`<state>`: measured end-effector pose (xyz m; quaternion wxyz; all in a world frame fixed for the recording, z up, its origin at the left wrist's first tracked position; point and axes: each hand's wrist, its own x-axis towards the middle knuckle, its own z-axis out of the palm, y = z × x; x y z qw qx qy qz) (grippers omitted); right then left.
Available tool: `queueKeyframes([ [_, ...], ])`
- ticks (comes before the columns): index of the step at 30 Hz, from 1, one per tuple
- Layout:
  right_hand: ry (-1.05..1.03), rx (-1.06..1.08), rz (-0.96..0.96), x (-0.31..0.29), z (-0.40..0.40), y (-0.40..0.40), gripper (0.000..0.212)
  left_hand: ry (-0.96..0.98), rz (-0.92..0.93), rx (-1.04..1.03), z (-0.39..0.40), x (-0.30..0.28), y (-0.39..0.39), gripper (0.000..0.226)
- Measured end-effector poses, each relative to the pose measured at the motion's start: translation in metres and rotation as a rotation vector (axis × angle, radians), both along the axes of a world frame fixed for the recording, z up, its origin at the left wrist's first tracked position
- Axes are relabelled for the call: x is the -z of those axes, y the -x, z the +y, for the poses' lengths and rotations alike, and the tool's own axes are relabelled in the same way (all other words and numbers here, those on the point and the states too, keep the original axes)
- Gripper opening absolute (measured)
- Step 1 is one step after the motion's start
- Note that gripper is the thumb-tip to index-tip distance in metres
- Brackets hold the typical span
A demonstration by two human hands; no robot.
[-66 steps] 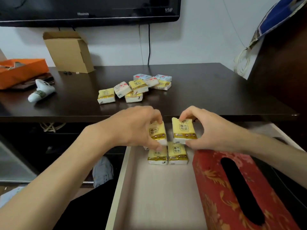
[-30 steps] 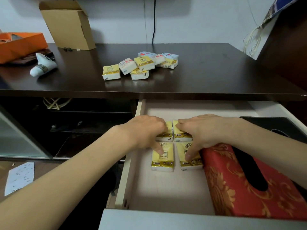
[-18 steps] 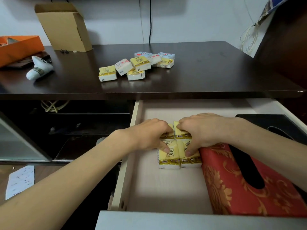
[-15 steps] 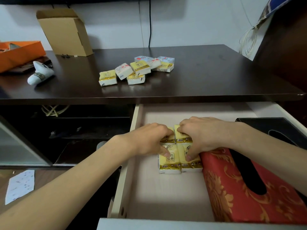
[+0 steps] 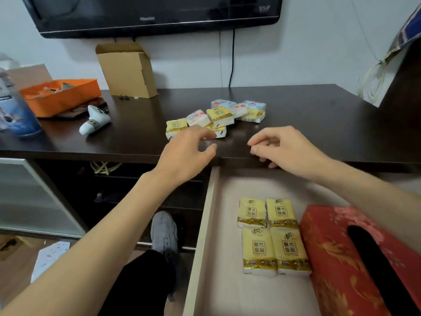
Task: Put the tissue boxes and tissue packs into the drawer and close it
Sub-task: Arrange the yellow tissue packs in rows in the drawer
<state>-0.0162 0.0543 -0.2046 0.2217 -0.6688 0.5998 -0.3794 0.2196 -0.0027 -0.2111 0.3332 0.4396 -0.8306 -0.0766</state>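
Several yellow tissue packs (image 5: 272,236) lie flat in a tidy block inside the open drawer (image 5: 206,224), beside a red patterned tissue box (image 5: 337,265) at its right. More packs, yellow and white, sit in a loose pile (image 5: 218,116) on the dark tabletop (image 5: 307,124). My left hand (image 5: 186,153) hovers over the table's front edge just short of the pile, fingers apart, holding nothing. My right hand (image 5: 284,148) is raised to the right of it, fingers loosely curled, also with nothing in it.
An open cardboard box (image 5: 127,69) stands at the back of the table under a wall TV (image 5: 155,14). An orange tray (image 5: 61,94), a blue container (image 5: 13,110) and a white tube (image 5: 94,120) lie at the left. A shoe (image 5: 164,233) shows below the drawer.
Both hands have let go of the yellow packs in the drawer and risen to the table edge near the pile. The packs now lie uncovered in the drawer. The view has tilted upward.
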Motion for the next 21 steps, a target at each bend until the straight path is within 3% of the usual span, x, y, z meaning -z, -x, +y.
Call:
queueKeyframes([
  [3, 0.094, 0.093, 0.025, -0.010, -0.053, -0.012, 0.023, 0.094, -0.030, -0.124, -0.031, -0.003, 0.000, 0.036],
  [8, 0.137, -0.009, 0.587, -0.024, -0.115, -0.029, 0.074, 0.115, -0.215, -0.116, -0.049, 0.007, 0.005, 0.051],
  [11, 0.190, -0.067, 0.842, -0.021, -0.127, -0.028, 0.054, 0.149, -0.352, -0.077, -0.048, 0.014, 0.012, 0.045],
  [14, 0.299, 0.030, 0.855, -0.019, -0.118, -0.016, 0.040, 0.231, -0.394, -0.032, -0.042, 0.014, 0.012, 0.038],
  [17, 0.378, 0.109, 0.733, -0.014, -0.090, 0.007, 0.038, 0.271, -0.400, 0.070, -0.028, 0.012, 0.011, 0.034],
  [21, 0.329, 0.096, 0.698, -0.004, -0.034, 0.036, 0.040, 0.116, -0.290, 0.190, -0.004, 0.009, 0.010, 0.023],
])
